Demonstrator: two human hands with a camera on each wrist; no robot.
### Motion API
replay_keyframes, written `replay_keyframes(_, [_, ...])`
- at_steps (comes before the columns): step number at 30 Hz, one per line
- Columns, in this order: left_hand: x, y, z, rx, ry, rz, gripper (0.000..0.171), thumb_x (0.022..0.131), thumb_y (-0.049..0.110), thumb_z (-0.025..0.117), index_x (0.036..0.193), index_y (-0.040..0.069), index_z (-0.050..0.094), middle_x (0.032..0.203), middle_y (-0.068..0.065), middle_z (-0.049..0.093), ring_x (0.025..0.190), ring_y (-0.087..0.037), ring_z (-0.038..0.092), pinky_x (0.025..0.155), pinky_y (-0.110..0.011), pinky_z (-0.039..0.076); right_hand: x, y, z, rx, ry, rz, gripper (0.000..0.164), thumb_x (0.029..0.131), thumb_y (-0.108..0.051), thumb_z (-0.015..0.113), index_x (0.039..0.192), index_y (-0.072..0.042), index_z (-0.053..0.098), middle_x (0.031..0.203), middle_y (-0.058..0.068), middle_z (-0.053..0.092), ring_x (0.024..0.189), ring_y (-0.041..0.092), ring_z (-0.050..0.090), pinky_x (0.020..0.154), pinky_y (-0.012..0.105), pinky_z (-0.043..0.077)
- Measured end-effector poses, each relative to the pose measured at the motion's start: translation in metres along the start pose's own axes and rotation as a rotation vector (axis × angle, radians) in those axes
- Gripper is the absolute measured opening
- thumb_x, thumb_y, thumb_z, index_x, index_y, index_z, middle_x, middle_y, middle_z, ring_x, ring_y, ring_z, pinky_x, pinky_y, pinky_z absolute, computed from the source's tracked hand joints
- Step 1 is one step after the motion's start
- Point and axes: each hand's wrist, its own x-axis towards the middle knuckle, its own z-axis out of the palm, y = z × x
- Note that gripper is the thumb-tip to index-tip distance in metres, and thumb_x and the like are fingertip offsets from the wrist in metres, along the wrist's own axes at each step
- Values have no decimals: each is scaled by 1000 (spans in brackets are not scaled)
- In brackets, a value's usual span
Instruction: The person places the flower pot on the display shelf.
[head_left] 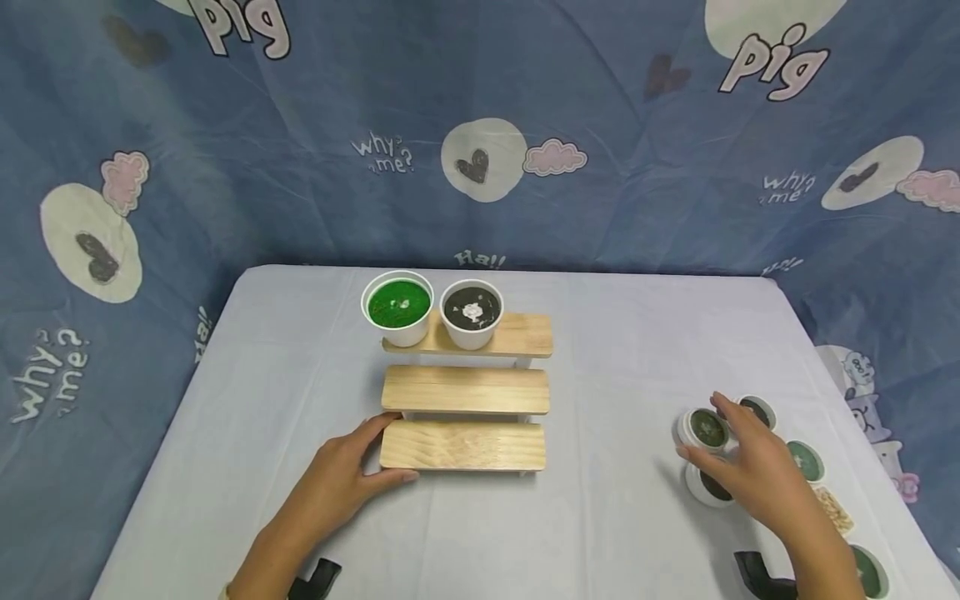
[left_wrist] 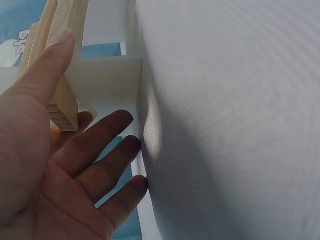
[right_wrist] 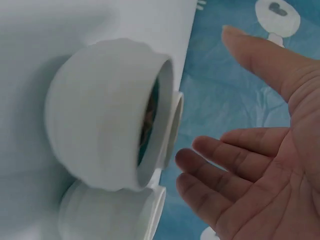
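Observation:
My left hand (head_left: 341, 479) holds the left end of the lowest step of a three-tier wooden stand (head_left: 465, 446). In the left wrist view the thumb lies along the wood and the index finger reaches behind it, while the other fingers stretch out beside a white support (left_wrist: 102, 75). On the top tier stand a white cup of bright green contents (head_left: 400, 308) and a white cup of dark grey contents (head_left: 471, 313). My right hand (head_left: 761, 471) hovers with spread fingers over a small white cup with dark green contents (head_left: 708, 429); the right wrist view shows this hand (right_wrist: 240, 185) apart from a white cup (right_wrist: 100, 115).
Around the right hand stand another dark-filled cup (head_left: 708, 487), a grey-green one (head_left: 757, 412), green ones (head_left: 806, 461) and a tan, grainy item (head_left: 832, 510). A white cloth (head_left: 615, 517) covers the table. Blue printed fabric (head_left: 315, 150) hangs behind.

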Motion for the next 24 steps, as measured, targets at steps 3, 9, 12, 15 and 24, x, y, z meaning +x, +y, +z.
replay_keyframes(3, [1,0,0,-8,-11,-6,80,71,60,76,137,23,52,128,-5,61,116,-24,58,94,-47,48,0,4,3,-28,10,-6,102,79,-59,71,147,5,28,141,38,33,124,59,33,90,73,33])
replay_keyframes(9, [0,0,0,-2,-12,-13,81,71,61,75,137,23,51,128,-8,61,116,-26,58,93,-48,48,3,9,5,-65,13,2,99,79,-53,74,143,10,33,138,39,36,124,59,33,92,72,32])
replay_keyframes(12, [0,1,0,-3,-8,-12,80,70,60,75,137,22,51,127,-8,61,115,-26,58,93,-48,48,5,11,6,-81,-7,10,97,80,-53,73,142,11,34,138,40,36,124,59,32,93,72,31])
replay_keyframes(15, [0,1,0,2,-7,-11,80,70,61,75,137,22,52,127,-7,62,115,-26,59,93,-48,48,6,11,7,-98,-20,20,94,81,-50,74,140,12,36,137,40,37,123,59,34,94,71,32])
replay_keyframes(24, [-1,-2,1,11,3,7,79,71,61,75,136,24,52,126,-4,62,114,-23,59,92,-46,49,15,14,10,-123,-28,39,84,84,-49,71,135,12,43,132,40,43,119,58,39,90,72,33])
